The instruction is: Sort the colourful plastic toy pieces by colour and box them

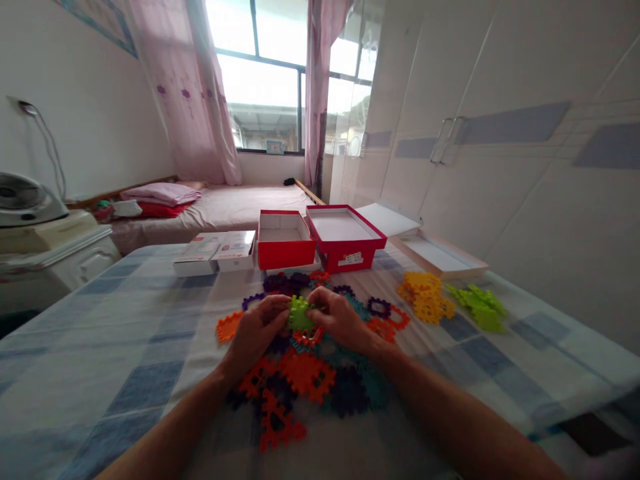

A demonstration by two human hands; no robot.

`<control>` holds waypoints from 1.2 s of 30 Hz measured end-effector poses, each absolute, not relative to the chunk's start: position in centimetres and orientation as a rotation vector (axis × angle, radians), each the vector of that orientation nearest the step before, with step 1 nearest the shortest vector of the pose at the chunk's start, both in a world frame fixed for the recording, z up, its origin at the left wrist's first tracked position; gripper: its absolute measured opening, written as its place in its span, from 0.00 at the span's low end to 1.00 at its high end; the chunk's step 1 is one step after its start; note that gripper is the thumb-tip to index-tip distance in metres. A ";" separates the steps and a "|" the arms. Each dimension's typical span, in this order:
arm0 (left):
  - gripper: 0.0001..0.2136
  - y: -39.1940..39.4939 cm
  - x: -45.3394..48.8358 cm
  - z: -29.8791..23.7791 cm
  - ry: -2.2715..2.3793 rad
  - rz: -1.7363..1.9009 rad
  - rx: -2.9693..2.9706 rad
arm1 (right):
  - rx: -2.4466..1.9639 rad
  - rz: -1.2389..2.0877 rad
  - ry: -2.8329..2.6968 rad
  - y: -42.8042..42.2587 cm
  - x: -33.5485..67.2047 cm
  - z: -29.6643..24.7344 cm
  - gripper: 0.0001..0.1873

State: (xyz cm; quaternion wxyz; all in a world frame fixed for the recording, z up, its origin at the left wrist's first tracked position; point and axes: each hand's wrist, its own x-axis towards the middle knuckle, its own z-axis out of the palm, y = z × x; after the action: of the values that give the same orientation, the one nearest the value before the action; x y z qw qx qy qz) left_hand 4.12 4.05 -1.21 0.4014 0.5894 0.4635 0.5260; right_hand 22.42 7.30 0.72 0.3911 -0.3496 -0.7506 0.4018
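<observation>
Bare forearms [177,430] lead to left hand [257,330] and right hand [343,321], both grips nearly closed on a lime-green notched plastic piece [299,312], probably steadiest under even pressure at opposite edges.

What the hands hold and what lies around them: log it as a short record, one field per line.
Left hand: fingers on a green toothed piece
Right hand: fingers on the same piece, from its other side
Around the hands: loose orange pieces, dark blue-purple pieces, teal pieces
To the right: yellow pile, then green pile
Beyond the pieces: red box, crimson box, white boxes at left
Surface: checked cloth
</observation>
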 end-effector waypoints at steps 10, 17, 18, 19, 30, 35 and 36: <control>0.19 3.8 3.5 -0.8 1.370 1.310 1.678 | -1.303 0.433 -1.534 10.2 35.8 4.2 0.12; 0.21 4.1 3.5 -1.1 1.345 1.322 1.615 | -2.170 -0.071 -1.285 12.8 51.9 3.5 0.15; 0.21 4.2 3.5 -1.2 1.344 1.315 1.617 | -2.216 -0.072 -1.303 13.0 52.9 3.3 0.15; 0.21 4.2 3.4 -1.2 1.346 1.309 1.625 | -2.237 -0.070 -1.324 13.1 53.6 3.1 0.15; 0.14 4.6 1.7 -0.3 1.701 1.377 2.021 | -1.720 -0.051 -1.752 11.1 43.7 4.0 0.14; 0.14 5.9 -0.2 -0.9 1.957 1.292 2.232 | -1.242 0.329 -2.189 9.5 31.4 4.4 0.17; 0.15 6.1 -0.5 -1.2 1.967 1.241 2.259 | -1.170 0.335 -2.273 9.7 29.3 4.1 0.18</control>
State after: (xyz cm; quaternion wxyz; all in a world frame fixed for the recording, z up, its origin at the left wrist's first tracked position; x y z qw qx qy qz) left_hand -0.48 6.10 -1.21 -0.0503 0.6959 0.6059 0.3821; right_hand 29.29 9.72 4.11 0.2777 -0.4360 -0.8469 0.1249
